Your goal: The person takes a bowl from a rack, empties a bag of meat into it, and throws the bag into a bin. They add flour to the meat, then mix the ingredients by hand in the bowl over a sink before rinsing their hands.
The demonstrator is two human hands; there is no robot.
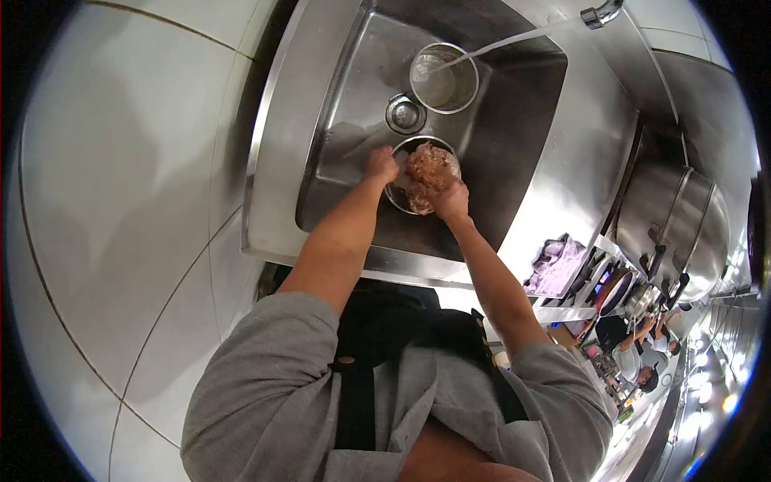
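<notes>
So the meat [430,173] is in the bowl [408,204], between both hands: left hand [383,164] gripping the rim, right hand [452,201] curled against the meat.

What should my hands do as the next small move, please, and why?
Probably turn the meat-like food over gently in the near bowl: the right hand is on it, and the left hand seems to grip that bowl's rim, ready to steady it. The far bowl can perhaps wait under the running water.
</notes>
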